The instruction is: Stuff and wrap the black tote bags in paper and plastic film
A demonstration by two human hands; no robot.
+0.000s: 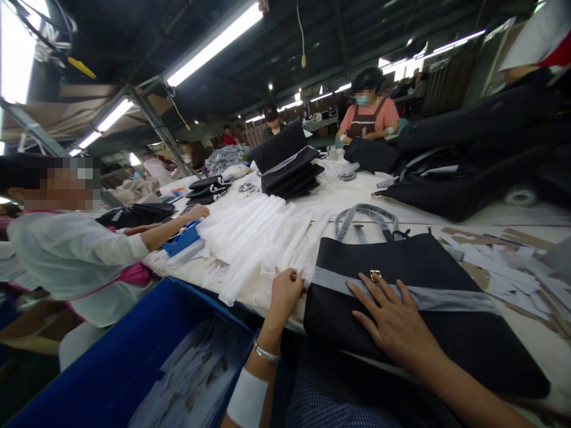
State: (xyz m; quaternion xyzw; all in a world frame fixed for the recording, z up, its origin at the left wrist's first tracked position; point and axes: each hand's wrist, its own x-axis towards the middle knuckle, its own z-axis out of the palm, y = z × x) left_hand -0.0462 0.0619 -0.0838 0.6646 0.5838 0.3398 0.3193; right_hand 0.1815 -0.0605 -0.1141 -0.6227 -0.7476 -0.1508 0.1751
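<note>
At lower centre, left hand (285, 292) pinching, grip closed, the end of a grey paper band (401, 291), probably. Right hand (392, 318) spread flat, holding nothing, on the black tote bag (423, 261) lying on the counter (491, 217).

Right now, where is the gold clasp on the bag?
The gold clasp sits on the black bag, on its grey strip, just above the right hand.
</note>
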